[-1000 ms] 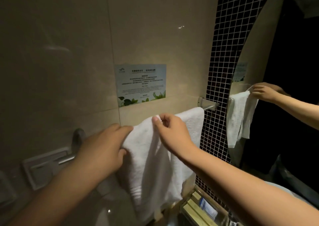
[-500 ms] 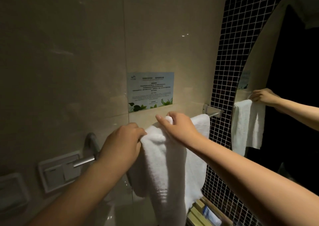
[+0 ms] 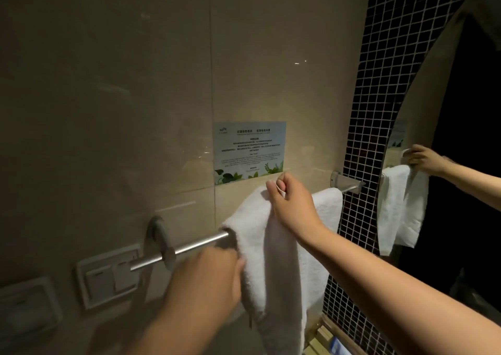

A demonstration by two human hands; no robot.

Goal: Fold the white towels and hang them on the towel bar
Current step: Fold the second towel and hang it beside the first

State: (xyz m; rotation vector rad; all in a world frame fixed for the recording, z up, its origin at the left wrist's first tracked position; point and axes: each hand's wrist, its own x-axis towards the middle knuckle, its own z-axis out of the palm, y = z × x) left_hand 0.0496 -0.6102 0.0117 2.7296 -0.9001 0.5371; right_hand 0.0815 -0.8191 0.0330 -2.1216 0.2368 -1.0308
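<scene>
Head view: the white towel (image 3: 256,235) hangs over the towel bar (image 3: 199,244) at frame centre. The right hand (image 3: 294,209) pinches its top fold. The left hand (image 3: 204,280), lower centre and blurred, meets the towel's left edge; its grip cannot be determined.

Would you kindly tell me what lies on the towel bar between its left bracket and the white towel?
Head view: the towel bar is bare from the left bracket to the white towel.
</scene>
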